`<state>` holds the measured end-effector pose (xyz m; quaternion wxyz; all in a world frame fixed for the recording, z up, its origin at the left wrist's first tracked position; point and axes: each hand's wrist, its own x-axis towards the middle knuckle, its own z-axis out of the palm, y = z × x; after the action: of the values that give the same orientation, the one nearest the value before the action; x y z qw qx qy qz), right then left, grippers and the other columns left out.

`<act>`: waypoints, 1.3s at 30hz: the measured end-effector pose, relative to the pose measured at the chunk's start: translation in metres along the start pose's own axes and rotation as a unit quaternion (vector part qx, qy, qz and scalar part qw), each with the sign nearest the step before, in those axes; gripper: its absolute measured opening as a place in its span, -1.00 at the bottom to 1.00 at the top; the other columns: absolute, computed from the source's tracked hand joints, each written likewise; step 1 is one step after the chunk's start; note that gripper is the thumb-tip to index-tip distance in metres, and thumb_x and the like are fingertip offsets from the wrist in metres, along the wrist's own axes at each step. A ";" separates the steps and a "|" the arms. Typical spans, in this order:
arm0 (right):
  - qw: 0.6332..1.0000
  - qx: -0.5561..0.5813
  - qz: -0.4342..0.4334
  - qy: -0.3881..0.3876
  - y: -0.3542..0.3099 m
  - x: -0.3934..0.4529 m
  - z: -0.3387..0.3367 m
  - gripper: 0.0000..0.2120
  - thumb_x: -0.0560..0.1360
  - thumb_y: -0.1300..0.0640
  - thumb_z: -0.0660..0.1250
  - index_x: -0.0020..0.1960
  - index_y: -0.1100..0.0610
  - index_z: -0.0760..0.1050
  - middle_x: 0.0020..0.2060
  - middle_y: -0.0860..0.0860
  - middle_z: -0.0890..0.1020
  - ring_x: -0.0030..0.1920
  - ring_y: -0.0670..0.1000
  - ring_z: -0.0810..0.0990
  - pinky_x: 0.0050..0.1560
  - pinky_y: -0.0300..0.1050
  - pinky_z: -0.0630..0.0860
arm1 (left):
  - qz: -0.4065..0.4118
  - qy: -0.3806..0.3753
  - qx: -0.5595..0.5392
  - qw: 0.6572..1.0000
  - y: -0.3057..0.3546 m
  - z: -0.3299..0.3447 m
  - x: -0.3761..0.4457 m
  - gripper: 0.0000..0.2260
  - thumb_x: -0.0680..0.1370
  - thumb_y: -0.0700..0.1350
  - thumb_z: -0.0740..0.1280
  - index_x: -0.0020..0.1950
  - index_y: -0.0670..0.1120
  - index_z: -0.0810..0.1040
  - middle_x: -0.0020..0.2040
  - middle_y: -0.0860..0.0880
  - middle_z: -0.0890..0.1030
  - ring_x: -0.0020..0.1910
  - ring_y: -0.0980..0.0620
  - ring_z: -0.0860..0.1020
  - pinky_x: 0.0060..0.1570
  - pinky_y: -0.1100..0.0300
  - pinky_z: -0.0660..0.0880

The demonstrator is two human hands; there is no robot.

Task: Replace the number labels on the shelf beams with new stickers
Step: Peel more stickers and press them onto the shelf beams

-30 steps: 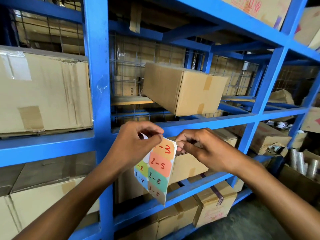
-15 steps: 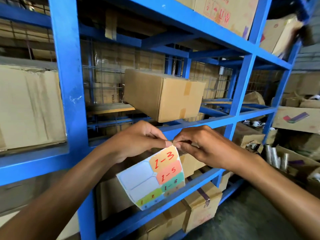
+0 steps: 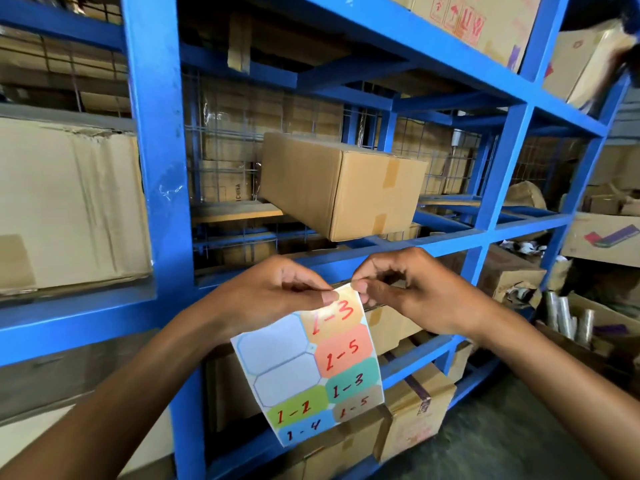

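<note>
A sticker sheet (image 3: 311,368) hangs in front of the blue shelf beam (image 3: 450,245). It carries coloured labels with red handwritten numbers; two spots at its upper left are blank backing. My left hand (image 3: 273,296) pinches the sheet's top edge. My right hand (image 3: 412,292) pinches the top corner of the orange "1-3" sticker (image 3: 334,315), right beside the left thumb. Both hands are just below the beam and in front of it. No old label shows on the beam here.
A blue upright post (image 3: 159,188) stands left of my hands. A cardboard box (image 3: 343,185) sits on the shelf above the beam, with a larger box (image 3: 69,202) to its left. More boxes fill the lower shelves, and metal rolls (image 3: 568,317) lie at the right.
The sheet has turned from edge-on to flat towards me, so its blank spots show. My right fingers have closed on the top corner of the orange sticker. The view has shifted left.
</note>
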<state>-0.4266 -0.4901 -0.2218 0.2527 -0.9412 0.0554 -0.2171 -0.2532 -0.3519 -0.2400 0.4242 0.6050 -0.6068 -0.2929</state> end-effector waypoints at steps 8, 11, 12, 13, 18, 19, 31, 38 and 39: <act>0.989 -0.066 -0.063 0.114 0.001 0.008 0.021 -0.82 0.51 0.15 0.33 0.11 0.10 0.56 -0.15 -0.06 0.65 -0.12 -0.15 0.59 -0.10 -0.19 0.53 | 0.027 -0.005 -0.033 0.999 -0.003 -0.013 -0.015 -0.66 0.48 -0.29 0.35 0.25 -0.10 0.53 -0.01 -0.11 0.70 -0.01 0.03 0.66 -0.10 0.32 0.57; 0.971 -0.135 -0.117 0.159 0.003 0.008 0.031 -0.73 0.53 0.17 0.29 0.23 0.12 0.50 -0.03 -0.01 0.58 0.01 -0.09 0.55 -0.02 -0.14 0.52 | 0.041 0.014 -0.028 0.999 -0.004 -0.015 -0.015 -0.57 0.48 -0.26 0.37 0.32 0.00 0.45 -0.08 -0.07 0.72 -0.04 0.06 0.67 -0.10 0.33 0.54; 0.966 -0.152 -0.130 0.164 0.004 0.007 0.034 -0.72 0.54 0.16 0.27 0.24 0.13 0.49 -0.01 0.02 0.56 0.05 -0.04 0.55 0.00 -0.08 0.52 | 0.047 0.018 -0.030 0.998 -0.005 -0.015 -0.015 -0.56 0.48 -0.26 0.37 0.33 -0.01 0.44 -0.11 -0.06 0.72 -0.06 0.06 0.67 -0.10 0.33 0.54; 0.961 -0.170 -0.139 0.170 0.005 0.007 0.036 -0.72 0.55 0.16 0.24 0.25 0.15 0.49 0.01 0.05 0.55 0.07 0.01 0.54 0.01 -0.03 0.52 | 0.052 0.024 -0.032 0.998 -0.006 -0.016 -0.015 -0.56 0.48 -0.25 0.38 0.33 -0.01 0.44 -0.12 -0.06 0.72 -0.07 0.06 0.67 -0.11 0.32 0.54; 0.936 -0.245 -0.150 0.202 0.008 0.010 0.043 -0.72 0.53 0.16 0.22 0.17 0.23 0.54 0.07 0.12 0.55 0.08 0.09 0.54 -0.02 0.03 0.53 | 0.057 0.042 -0.030 0.997 -0.009 -0.018 -0.012 -0.58 0.47 -0.20 0.39 0.30 0.06 0.45 -0.10 -0.07 0.72 -0.06 0.06 0.67 -0.09 0.30 0.57; 0.944 -0.224 -0.140 0.198 0.009 0.011 0.045 -0.73 0.53 0.16 0.22 0.17 0.22 0.55 0.08 0.10 0.54 0.10 0.06 0.53 0.00 -0.01 0.52 | 0.058 0.044 -0.026 0.997 -0.010 -0.019 -0.011 -0.57 0.47 -0.20 0.39 0.30 0.07 0.44 -0.10 -0.07 0.72 -0.06 0.06 0.67 -0.10 0.30 0.57; 0.939 -0.206 -0.158 0.224 0.036 0.036 0.044 -0.88 0.49 0.16 0.32 -0.01 0.16 0.57 -0.06 0.02 0.57 -0.02 0.02 0.48 -0.07 0.00 0.42 | 0.030 0.054 -0.006 0.998 -0.018 -0.024 0.023 -0.74 0.49 -0.23 0.37 0.15 -0.04 0.52 -0.06 -0.12 0.71 -0.02 -0.02 0.67 -0.01 -0.01 0.61; 0.947 -0.173 -0.215 0.163 0.083 0.047 0.030 -0.84 0.53 0.12 0.28 -0.01 0.18 0.57 -0.08 0.00 0.63 -0.05 0.01 0.53 -0.09 0.01 0.46 | 0.004 0.079 -0.013 0.997 -0.027 -0.017 0.059 -0.71 0.46 -0.36 0.36 0.11 -0.09 0.61 -0.08 0.07 0.72 -0.02 0.11 0.66 -0.07 0.23 0.60; 0.946 -0.167 -0.227 0.163 0.091 0.050 0.028 -0.86 0.52 0.14 0.29 -0.02 0.19 0.57 -0.09 0.00 0.64 -0.06 0.01 0.54 -0.09 0.00 0.46 | 0.000 0.087 -0.015 0.996 -0.028 -0.014 0.065 -0.70 0.45 -0.39 0.36 0.11 -0.11 0.60 -0.12 0.10 0.72 -0.05 0.14 0.65 -0.11 0.30 0.59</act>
<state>-0.3693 -0.5671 -0.2701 0.0237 -0.9094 -0.0845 -0.4066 -0.2211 -0.4166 -0.2476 0.4845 0.6215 -0.5632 -0.2487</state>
